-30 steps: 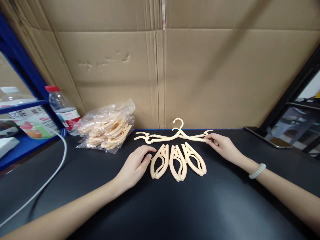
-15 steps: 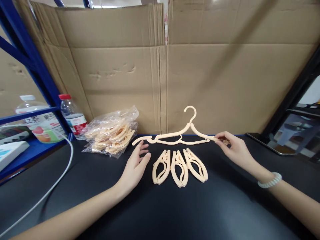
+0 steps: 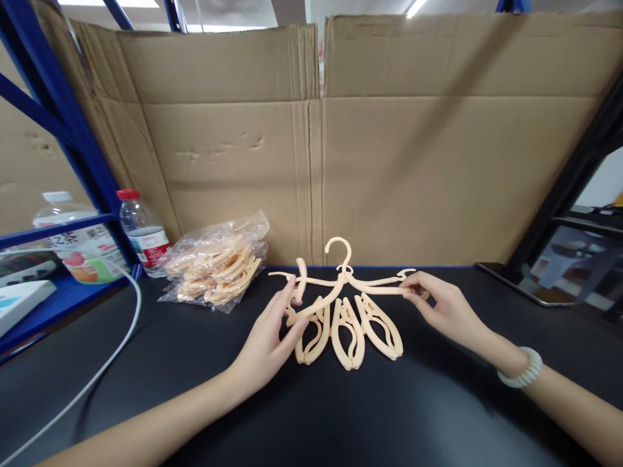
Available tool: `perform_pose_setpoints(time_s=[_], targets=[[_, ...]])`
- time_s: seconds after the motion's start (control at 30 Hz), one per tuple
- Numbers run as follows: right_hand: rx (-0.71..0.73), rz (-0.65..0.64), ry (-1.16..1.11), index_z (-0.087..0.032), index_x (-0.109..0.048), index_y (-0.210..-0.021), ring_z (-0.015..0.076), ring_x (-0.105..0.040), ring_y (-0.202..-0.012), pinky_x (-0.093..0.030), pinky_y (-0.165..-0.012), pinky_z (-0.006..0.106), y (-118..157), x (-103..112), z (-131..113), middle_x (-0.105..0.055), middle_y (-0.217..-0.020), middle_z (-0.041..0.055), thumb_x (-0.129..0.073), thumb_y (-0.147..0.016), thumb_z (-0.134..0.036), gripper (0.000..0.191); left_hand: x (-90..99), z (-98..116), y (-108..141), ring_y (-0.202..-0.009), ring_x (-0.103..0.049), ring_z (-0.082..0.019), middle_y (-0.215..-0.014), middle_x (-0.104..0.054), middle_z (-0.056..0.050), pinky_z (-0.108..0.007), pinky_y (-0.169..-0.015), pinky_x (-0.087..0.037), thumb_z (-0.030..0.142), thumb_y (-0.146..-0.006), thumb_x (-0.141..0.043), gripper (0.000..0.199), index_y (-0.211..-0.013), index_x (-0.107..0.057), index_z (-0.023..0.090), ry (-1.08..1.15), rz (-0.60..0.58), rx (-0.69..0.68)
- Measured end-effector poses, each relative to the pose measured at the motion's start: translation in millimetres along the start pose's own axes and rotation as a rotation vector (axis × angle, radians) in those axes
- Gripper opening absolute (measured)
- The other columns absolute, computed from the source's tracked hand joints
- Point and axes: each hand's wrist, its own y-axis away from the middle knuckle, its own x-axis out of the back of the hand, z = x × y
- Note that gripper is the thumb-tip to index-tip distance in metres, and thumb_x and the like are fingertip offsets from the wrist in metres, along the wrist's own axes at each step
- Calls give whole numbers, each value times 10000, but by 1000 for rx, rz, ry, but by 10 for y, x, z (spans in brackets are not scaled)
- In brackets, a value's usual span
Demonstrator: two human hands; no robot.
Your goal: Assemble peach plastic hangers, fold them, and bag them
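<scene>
A cream folding clothes hanger is spread between my hands with its hook up. My left hand has its thumb and fingers around the left arm's joint, where the short end piece sticks up at an angle. Fingertips of my right hand pinch the outer end of the right arm. Behind the held hanger, a second unfolded hanger lies on the black table. In front of it lie three folded hangers side by side; the held arm partly covers the leftmost one.
Left of my hands lies a clear plastic bag of folded hangers. Beyond it stand a red-capped bottle and a blue shelf frame. A white cable curves over the table. Cardboard walls the back; a dark flat device lies right.
The held hanger has come lower and nearer, its hook moving left. My left hand has closed on its left arm, whose end piece has swung upward. My right hand keeps its pinch.
</scene>
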Motion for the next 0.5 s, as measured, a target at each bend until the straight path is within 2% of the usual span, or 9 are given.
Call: perform_pose_setpoints(time_s=[0.07,0.17,0.3,0.4,0.5], targets=[[0,-3,5,-219,-573,-917,154,-558,-633,-485,-577,281,4,-6,-27,-613,-787,30,-476,-943,-280,118,6,18,0,-1016,-626,-209,-1181,-625,-80,-381,-926,-501,297,-920,-502,624,-1490,-252,247,-51,-38,-11],[20,-14,11,-218,-589,-1000,159,-570,-657,-494,-592,287,16,-10,-33,-618,-810,38,-467,-955,-282,145,22,42,-15,-839,-675,-180,-951,-698,-28,-344,-857,-535,306,-924,-478,610,-1486,-257,216,11,-86,66],[128,-86,49,-234,-604,-1131,197,-616,-817,-521,-706,329,24,-7,0,-657,-973,79,-440,-964,-264,237,34,17,-40,-726,-680,-172,-851,-708,-24,-314,-755,-562,358,-918,-476,514,-1394,-406,179,152,-78,183],[214,-137,209,-233,-653,-1052,241,-607,-901,-493,-745,375,17,21,-3,-691,-934,82,-472,-952,-252,207,37,-23,-54,-734,-679,-187,-847,-702,-36,-308,-719,-556,394,-901,-509,454,-1298,-504,174,190,-55,220],[220,-128,432,-212,-680,-974,258,-621,-833,-459,-680,386,20,67,-34,-722,-877,85,-493,-946,-256,195,42,-34,-64,-718,-667,-190,-774,-677,-20,-302,-704,-541,398,-892,-522,421,-1245,-542,171,196,-68,232]])
